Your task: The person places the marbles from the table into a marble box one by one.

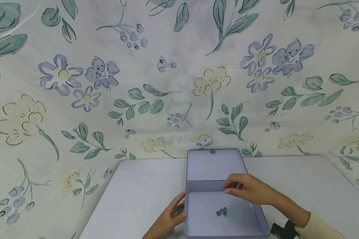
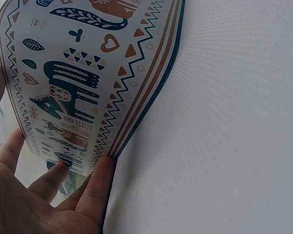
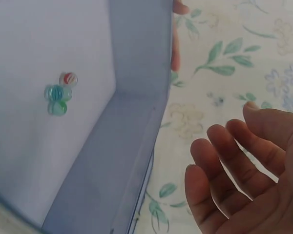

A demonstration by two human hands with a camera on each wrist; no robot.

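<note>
The left hand lay with straight fingers against the outer left wall of the tin, holding nothing; in the left wrist view its fingertips pressed a curved, patterned face of the tin printed with animals, hearts and zigzag bands. The right hand hovered over the far end of the tin, above its back wall. In the head view its fingers looked loosely bent, and whether they pinched anything could not be told; in the right wrist view the palm was open and relaxed with nothing in it.

The tin was a shallow rectangle with rounded corners and a smooth, pale blue-grey inside, its hinged lid leaning back behind it. Its near edge was cut off by the frame. On its floor lay a small cluster of glass marbles, about 3, green, blue and 1 with red streaks; their exact count was hard to make out.

The tin sat on a plain white surface. A cloth printed with blue and yellow flowers and green leaves hung behind and around it. A dark wrist strap showed at the right cuff.
</note>
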